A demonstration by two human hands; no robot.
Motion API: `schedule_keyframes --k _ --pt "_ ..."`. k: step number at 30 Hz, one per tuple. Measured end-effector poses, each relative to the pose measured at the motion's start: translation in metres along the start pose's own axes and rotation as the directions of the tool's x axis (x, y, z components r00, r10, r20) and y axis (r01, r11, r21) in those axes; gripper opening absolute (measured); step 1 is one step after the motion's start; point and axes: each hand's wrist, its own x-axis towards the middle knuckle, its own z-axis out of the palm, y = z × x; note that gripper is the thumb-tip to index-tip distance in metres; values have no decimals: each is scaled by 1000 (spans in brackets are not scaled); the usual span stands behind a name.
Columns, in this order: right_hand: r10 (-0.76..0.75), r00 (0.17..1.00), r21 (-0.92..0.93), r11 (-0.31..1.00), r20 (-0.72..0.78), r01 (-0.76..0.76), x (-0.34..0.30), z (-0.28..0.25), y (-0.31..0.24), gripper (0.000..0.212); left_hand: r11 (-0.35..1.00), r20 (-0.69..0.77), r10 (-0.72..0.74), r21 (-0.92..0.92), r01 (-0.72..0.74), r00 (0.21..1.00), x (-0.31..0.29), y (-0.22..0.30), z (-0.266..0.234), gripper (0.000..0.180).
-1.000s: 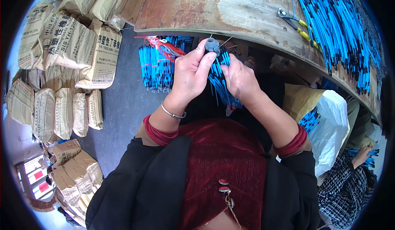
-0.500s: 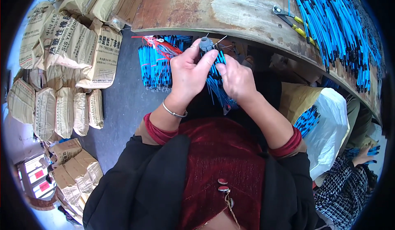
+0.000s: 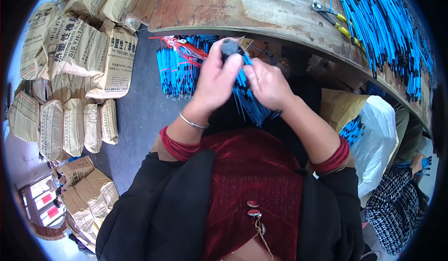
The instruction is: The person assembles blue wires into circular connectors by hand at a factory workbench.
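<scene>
Just below the near edge of the worn wooden workbench (image 3: 205, 9), two bare hands meet in front of the person's body. The left hand (image 3: 215, 81) is closed around a grey round piece (image 3: 230, 47), thumb laid along it, so that the blunt end pokes up past the fingers. The right hand (image 3: 268, 84), just beside it, is closed with its thumb pressed on a bunch of thin blue rods (image 3: 244, 95), gripping them close to the grey piece (its other fingers are mostly hidden, and a little blur keeps the exact hold from showing). From between the hands the rods hang downward, their lower ends spread above the dark lap. A pale bangle (image 3: 193, 122) circles the left wrist, and dark red cuffs show on both forearms. Under the bench edge, to the left of the hands, stand tied bundles (image 3: 173, 76) of similar blue rods, with loose red strips (image 3: 190, 52) lying across the top. Up on the bench, a pair of pliers (image 3: 343, 29) with yellow handles lies next to a large heap of blue and black rods (image 3: 385, 27). A white sack (image 3: 377, 139) gapes open at the right, more blue rods showing inside, and beyond it a co-worker's hand (image 3: 416, 163) is at a few others. Brown paper sacks (image 3: 116, 67) are stacked along the left side, over the dark grey floor (image 3: 137, 88).
</scene>
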Motion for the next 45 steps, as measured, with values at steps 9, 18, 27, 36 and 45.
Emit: schedule_keyframes --k 9,18,27,36,45 --pt "58 916 285 956 -398 63 -26 18 -14 13 1000 66 5 15 -6 998 -2 9 3 30" --pt "-162 952 223 949 -260 223 -22 -4 2 10 961 335 217 -237 -140 917 1 4 -2 29" --pt "-122 974 116 983 -188 146 -21 4 -13 18 958 132 167 -256 -130 977 0 4 4 21" --pt "-22 949 135 989 -313 68 -31 -10 -6 9 937 -11 91 -339 -89 996 1 10 17 6" --pt "67 888 -109 985 -455 -131 21 -119 29 26 989 173 137 -83 -124 975 11 27 15 7"
